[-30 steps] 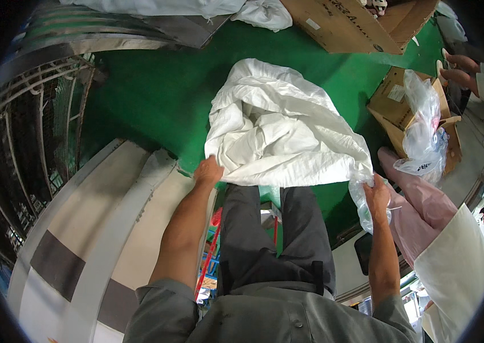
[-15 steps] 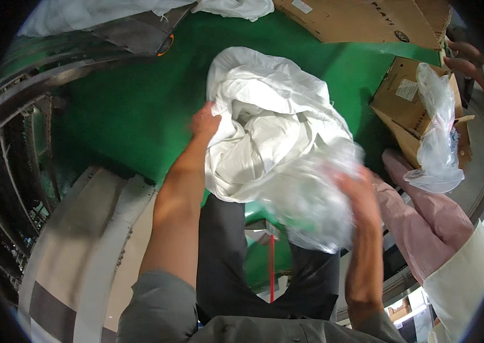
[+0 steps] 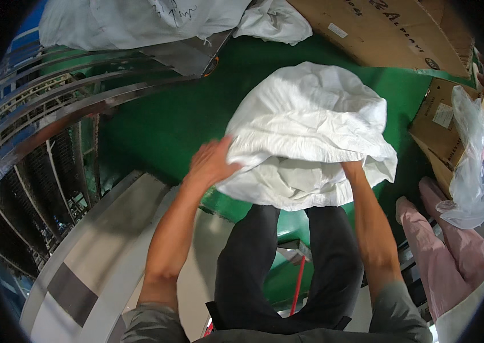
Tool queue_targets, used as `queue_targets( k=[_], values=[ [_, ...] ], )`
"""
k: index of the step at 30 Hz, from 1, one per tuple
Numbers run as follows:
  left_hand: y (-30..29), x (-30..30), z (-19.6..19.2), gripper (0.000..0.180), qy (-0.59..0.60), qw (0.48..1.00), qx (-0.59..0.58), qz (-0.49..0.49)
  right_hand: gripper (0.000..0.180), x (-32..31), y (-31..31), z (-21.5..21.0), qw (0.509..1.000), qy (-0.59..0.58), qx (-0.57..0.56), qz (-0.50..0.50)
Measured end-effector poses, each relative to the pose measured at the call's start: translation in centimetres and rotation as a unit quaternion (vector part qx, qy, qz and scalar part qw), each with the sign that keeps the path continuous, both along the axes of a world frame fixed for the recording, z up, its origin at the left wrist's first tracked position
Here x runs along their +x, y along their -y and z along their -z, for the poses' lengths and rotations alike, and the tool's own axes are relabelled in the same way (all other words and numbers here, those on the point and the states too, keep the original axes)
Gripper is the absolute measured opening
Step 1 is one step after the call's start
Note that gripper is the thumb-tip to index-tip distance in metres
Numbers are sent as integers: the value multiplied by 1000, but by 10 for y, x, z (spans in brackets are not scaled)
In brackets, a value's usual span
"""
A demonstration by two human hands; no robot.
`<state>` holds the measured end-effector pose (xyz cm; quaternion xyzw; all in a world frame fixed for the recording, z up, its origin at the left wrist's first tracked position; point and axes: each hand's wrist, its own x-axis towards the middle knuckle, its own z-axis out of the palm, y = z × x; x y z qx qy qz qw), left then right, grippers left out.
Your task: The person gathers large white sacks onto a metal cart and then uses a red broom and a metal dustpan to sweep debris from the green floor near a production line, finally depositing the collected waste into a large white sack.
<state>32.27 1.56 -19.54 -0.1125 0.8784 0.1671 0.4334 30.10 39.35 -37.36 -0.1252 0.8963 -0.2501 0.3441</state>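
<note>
A large white cloth sack (image 3: 305,108) lies bunched on the green surface in front of my legs. Its gathered mouth faces me, with loose white fabric showing inside. My left hand (image 3: 212,163) is at the left edge of the sack, thumb and fingers apart; it seems to touch the cloth without gripping it. Into the mouth on the right reaches my right hand (image 3: 354,168). Only the wrist end of that hand shows, and the cloth hides its fingers. The clear plastic bag it carried earlier is out of sight.
Metal racks (image 3: 36,166) stand on the left. White sacks (image 3: 139,23) lie at the far side beside a large cardboard box (image 3: 379,34). At right is an open carton (image 3: 442,126) with a clear plastic bag (image 3: 468,160) hanging from it. Another person's pink-clad legs (image 3: 448,246) are close by.
My right hand has moved from the clear plastic bag into the sack's mouth, and that plastic has gone from view. The sack's upper rim now folds toward me. My left hand's fingers have spread.
</note>
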Motion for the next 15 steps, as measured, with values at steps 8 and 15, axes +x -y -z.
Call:
queue_targets(
  k=[8, 15],
  values=[
    [-66, -228, 129, 109, -218, 967, 26, -126, 34, 87, 65, -219, 929, 172, -175, 276],
    [-19, -273, 242, 70, -300, 936, -89, -160, 36, 64, 61, -208, 947, 182, -192, 181]
  ],
)
